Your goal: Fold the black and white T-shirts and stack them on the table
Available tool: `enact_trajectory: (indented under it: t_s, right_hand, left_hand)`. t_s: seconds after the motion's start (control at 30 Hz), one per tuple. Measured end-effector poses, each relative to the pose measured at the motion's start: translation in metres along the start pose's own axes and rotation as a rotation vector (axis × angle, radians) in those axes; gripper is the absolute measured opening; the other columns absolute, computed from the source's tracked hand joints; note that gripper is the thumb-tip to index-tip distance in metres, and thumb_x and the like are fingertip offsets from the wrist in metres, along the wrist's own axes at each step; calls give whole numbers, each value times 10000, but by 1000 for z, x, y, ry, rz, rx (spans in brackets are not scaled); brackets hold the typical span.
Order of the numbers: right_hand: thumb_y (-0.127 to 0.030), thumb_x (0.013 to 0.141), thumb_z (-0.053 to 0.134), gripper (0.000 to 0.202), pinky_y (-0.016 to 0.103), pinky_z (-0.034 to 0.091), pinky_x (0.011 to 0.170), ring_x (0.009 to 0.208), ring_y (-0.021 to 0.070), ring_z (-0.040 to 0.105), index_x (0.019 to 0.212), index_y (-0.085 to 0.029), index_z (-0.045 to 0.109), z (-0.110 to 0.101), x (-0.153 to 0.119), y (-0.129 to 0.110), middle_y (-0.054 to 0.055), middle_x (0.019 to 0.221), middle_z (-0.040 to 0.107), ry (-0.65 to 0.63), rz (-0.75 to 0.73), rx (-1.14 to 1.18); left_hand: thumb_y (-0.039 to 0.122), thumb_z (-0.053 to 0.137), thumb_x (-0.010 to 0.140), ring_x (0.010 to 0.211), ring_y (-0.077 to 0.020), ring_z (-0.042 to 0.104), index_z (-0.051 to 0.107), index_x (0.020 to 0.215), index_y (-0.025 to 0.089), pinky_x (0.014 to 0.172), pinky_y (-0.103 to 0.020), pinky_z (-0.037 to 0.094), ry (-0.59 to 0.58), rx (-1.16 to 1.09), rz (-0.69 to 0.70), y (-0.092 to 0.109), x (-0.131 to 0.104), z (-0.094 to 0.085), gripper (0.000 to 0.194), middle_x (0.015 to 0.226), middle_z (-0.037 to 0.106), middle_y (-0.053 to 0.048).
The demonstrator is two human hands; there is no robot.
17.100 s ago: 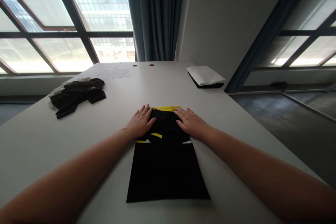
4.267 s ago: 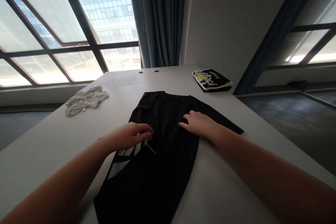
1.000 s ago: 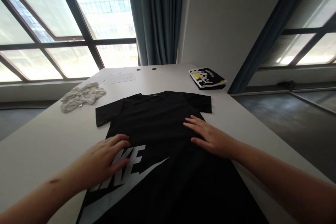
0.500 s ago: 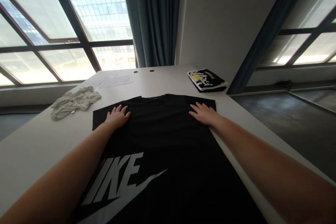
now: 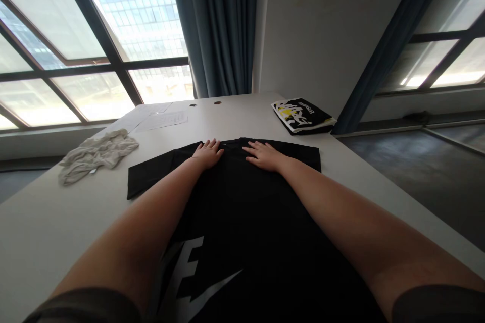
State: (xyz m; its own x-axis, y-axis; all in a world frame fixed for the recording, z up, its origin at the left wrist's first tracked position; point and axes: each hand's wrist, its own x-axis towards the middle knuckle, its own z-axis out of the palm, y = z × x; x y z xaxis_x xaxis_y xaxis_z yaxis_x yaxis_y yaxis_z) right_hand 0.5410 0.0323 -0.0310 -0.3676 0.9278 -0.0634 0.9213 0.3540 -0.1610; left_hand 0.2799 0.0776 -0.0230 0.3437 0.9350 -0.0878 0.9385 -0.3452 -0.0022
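Resting left hand (image 5: 207, 154) and right hand (image 5: 264, 155) palm-down, unclenched and with grip released, on black shirt (image 5: 250, 217) near its collar (image 5: 231, 143). Observing said shirt lying spread across white table (image 5: 38, 232), directly in front. Noting crumpled pale cloth (image 5: 100, 155) to the left and folded printed clothing (image 5: 303, 116) toward the table's far right.

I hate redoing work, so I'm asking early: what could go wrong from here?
The left hand and right hand lie flat near the collar of the black T-shirt; dragging them might ruck the cloth up. The folded pile sits close to the right edge of the table, so a knock could tip it off. The crumpled pale cloth, near the left edge, might slide off if brushed.
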Motion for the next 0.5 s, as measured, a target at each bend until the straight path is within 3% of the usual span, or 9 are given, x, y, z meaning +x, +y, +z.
enact_trajectory:
  t_s: [0.1,0.17,0.3,0.5]
  right_hand:
    - [-589,1078,375,670,586,150,1314,1641,343,195,1690,-315,360,3,-1,13,78,1789,211,5,17,2]
    - [-594,1080,366,669,574,152,1315,1640,342,198,1691,-321,357,2,0,17,76,1790,206,7,34,2]
    - [-604,1074,366,673,579,154,1314,1638,347,203,1687,-325,365,3,2,18,68,1788,218,26,40,7]
    - [-600,1066,370,686,595,163,1310,1635,359,210,1687,-307,372,5,2,16,80,1783,226,41,32,7]
  left_hand:
    - [525,175,1111,1662,-300,82,202,1728,172,1326,-519,153,29,-14,-2,-2,2,6,712,1797,103,-96]
    - [518,179,1112,1665,-274,62,206,1728,174,1334,-488,124,84,-16,66,-2,-3,7,706,1799,84,-79]
    - [513,152,1112,1658,-242,137,255,1718,201,1326,-452,171,31,-32,225,4,-12,8,689,1787,156,-54]
    - [552,214,1091,1660,-250,127,221,1724,164,1331,-463,148,-2,-50,179,11,-7,14,742,1787,136,-70]
